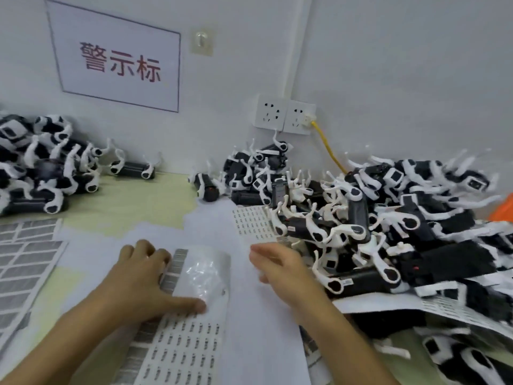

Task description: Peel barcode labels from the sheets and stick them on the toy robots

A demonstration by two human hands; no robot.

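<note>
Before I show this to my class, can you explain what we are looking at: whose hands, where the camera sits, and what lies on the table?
There is one picture, taken by a camera worn on a person's head, looking down at their bare hands. The left hand presses flat on a barcode label sheet and a clear plastic bag. The right hand hovers with curled fingers; whether it holds a label is too blurred to tell. Black-and-white toy robots are heaped on the right, a smaller pile on the left.

Pale yellow-green table: toy robot piles far left and right; label sheets near left, centre.
</note>
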